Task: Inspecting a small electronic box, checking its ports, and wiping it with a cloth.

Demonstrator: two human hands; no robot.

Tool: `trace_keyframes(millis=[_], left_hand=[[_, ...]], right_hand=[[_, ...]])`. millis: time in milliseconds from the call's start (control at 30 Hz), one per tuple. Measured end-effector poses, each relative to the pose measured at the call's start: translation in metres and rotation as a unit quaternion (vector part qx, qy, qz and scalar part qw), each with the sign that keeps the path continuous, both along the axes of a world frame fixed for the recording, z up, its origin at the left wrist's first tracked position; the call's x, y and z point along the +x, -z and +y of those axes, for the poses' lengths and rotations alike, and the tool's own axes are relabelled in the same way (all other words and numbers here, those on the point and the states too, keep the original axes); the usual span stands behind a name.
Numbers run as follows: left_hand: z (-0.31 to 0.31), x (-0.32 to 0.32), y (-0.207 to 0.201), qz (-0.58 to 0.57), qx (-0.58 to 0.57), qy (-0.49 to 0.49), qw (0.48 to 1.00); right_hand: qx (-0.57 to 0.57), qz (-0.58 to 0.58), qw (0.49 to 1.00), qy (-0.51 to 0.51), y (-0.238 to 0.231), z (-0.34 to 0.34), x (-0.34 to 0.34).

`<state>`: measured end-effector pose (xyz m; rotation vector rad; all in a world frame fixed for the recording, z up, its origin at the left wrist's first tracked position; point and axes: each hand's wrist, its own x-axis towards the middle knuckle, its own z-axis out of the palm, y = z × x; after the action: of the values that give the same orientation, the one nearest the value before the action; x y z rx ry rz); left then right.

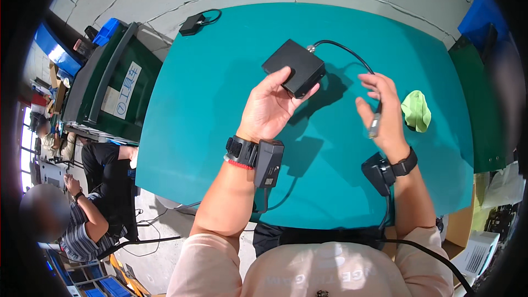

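A flat black box (294,67) rests in my left hand (270,102), thumb on top and fingers curled beneath it, above the green table. From a metal fitting on the box's far corner a black cable (346,50) arcs over to my right hand (386,104). There the cable passes behind the fingers and across the palm, loosely held. Its free end, a silvery plug (375,125), sticks out below the thumb. Both wrists carry strapped black devices. Just right of my right hand lies a crumpled light green cloth (416,111), apart from it.
A second small black box with a short cable (192,24) sits at the table's (209,104) far left. A dark green tool cart (124,82) stands left of the table. A seated person (82,220) is at the lower left. A cardboard box (459,231) stands at the right.
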<state>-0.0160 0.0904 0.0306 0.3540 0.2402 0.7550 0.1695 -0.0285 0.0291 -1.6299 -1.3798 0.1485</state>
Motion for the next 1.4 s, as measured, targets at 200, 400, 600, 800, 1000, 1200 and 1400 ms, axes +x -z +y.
trace_keyframes(millis=[200, 400, 600, 800, 1000, 1200, 1400], left_hand=[[0.004, 0.0, 0.003, 0.014, 0.024, -0.037, 0.999], [0.002, -0.001, 0.003, -0.002, 0.033, -0.033, 0.999], [-0.007, 0.004, -0.003, 0.13, 0.159, 0.036, 0.978], [-0.014, 0.009, 0.0, 0.253, 0.284, 0.026, 0.925], [-0.011, 0.007, 0.001, 0.231, 0.201, 0.047, 0.951], [-0.012, 0.008, 0.0, 0.235, 0.291, 0.022, 0.927], [-0.011, 0.006, 0.0, 0.32, 0.363, 0.059, 0.873]], right_hand=[[-0.116, 0.261, 0.94, -0.184, -0.01, -0.003, -0.002], [-0.054, 0.48, 0.844, -0.232, -0.01, 0.0, -0.012], [0.017, 0.524, 0.843, -0.12, 0.007, 0.005, -0.012], [0.078, 0.463, 0.883, -0.002, 0.008, 0.007, -0.013], [0.069, 0.534, 0.834, -0.122, 0.012, 0.006, -0.009], [-0.085, 0.621, 0.75, -0.214, 0.014, 0.006, 0.004], [-0.071, 0.664, 0.711, -0.222, 0.017, 0.004, 0.007]])
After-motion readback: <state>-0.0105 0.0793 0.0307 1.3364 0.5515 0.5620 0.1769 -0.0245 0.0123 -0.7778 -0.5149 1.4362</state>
